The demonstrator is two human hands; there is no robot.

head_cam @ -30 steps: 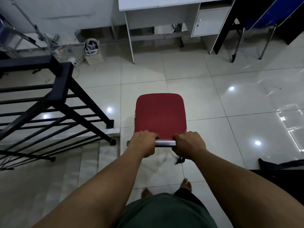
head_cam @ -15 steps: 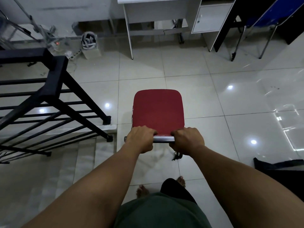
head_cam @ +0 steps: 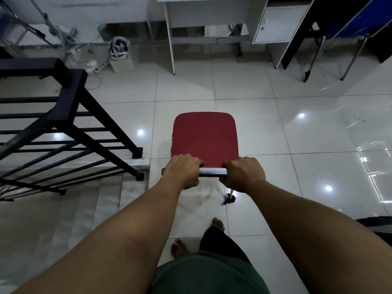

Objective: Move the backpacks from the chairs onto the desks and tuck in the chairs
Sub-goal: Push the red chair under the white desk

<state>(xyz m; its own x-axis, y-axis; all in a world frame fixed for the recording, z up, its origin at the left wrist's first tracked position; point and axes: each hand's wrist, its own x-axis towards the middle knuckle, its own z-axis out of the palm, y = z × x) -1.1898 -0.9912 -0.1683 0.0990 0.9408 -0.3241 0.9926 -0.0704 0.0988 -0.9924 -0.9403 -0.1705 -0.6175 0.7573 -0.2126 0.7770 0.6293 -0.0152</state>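
Note:
A red chair (head_cam: 204,137) with a chrome frame stands on the tiled floor in front of me, its seat bare. My left hand (head_cam: 182,170) and my right hand (head_cam: 244,174) both grip the chrome bar at the top of its backrest, a short stretch of bar showing between them. A white desk (head_cam: 210,11) with a small cabinet stands ahead at the top of the view, its legroom facing the chair. No backpack is in view.
A black stair railing (head_cam: 63,115) and descending steps lie close on the left. A blue chair (head_cam: 358,22) stands at the top right beside a black panel. A small bin (head_cam: 121,54) and cables sit by the wall. A dark object (head_cam: 375,223) lies at the right edge.
The chair and I have moved forward across the tiles toward the white desk. Both hands keep the same hold on the backrest bar.

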